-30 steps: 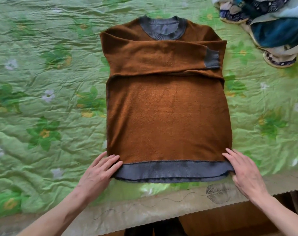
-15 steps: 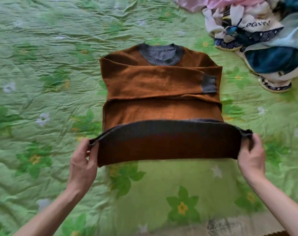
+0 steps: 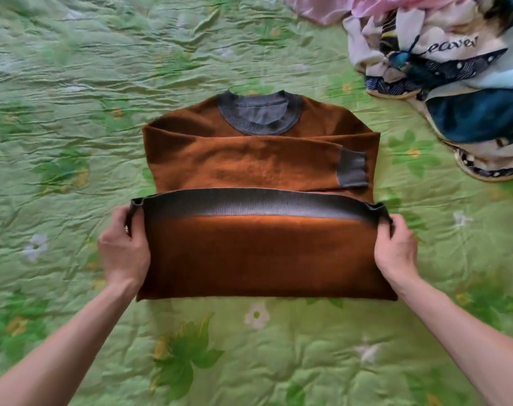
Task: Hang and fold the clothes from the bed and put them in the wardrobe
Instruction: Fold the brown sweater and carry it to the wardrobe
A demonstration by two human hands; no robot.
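A brown sweater [image 3: 258,162] with grey collar, cuffs and hem lies on the green flowered bedspread [image 3: 73,98], its sleeves folded across the chest. The lower half is lifted and doubled back toward the collar, with the grey hem band [image 3: 255,202] uppermost. My left hand [image 3: 123,250] grips the hem's left corner. My right hand [image 3: 395,244] grips the hem's right corner. The grey band reaches about as far as the lower edge of the folded sleeve.
A heap of unfolded clothes [image 3: 454,68], white, dark blue and pink, lies at the far right of the bed. Bare bedspread stretches to the left of the sweater and between it and me.
Both hands took hold of the hem corners, lifted the sweater's lower half off the bed and carried it away from me toward the collar. The fold has grown taller since half a second ago.
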